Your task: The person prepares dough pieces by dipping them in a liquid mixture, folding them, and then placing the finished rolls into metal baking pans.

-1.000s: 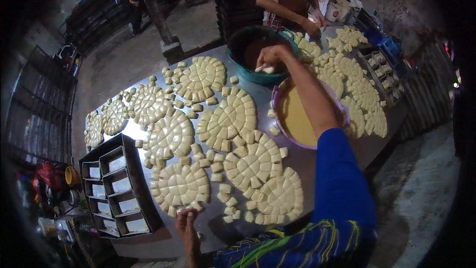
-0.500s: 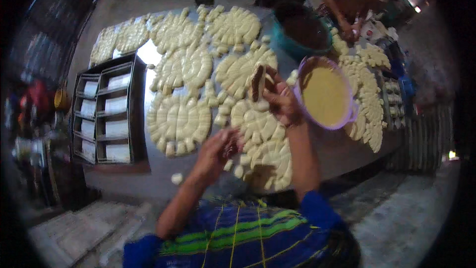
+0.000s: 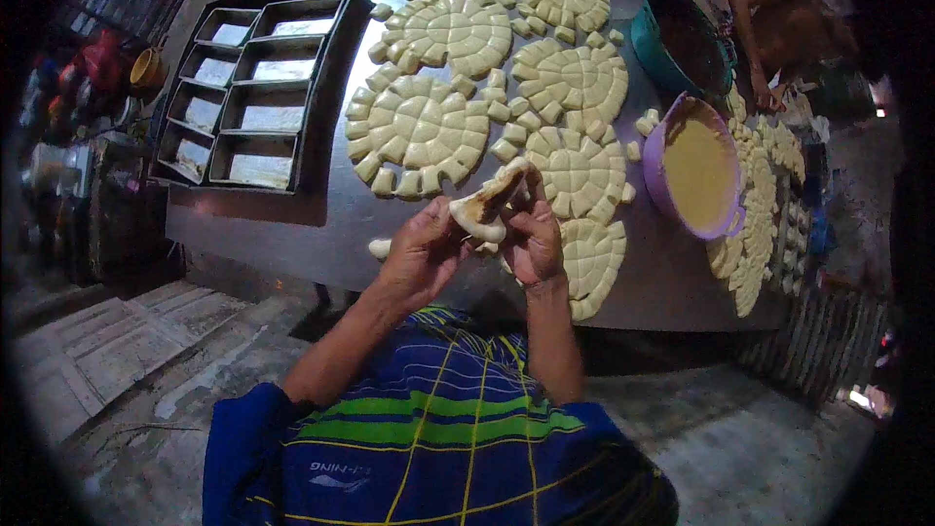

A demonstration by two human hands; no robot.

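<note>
Two pinch grips on a pale dough piece (image 3: 492, 199), brown inside, held evenly between left hand (image 3: 425, 245) and right hand (image 3: 536, 242), slanting lengthwise from lower left to upper right

A second ago the right hand (image 3: 536, 242) held the dough (image 3: 476, 223) at the tub (image 3: 650, 47) by the far edge of the tabletop (image 3: 682, 278), and the left hand (image 3: 425, 244) was well apart, by the near edge. Half a second ago the right was back over the tabletop with it. Now the hands have met above the near edge, both gripping the dough, its brown-smeared inside showing.
</note>
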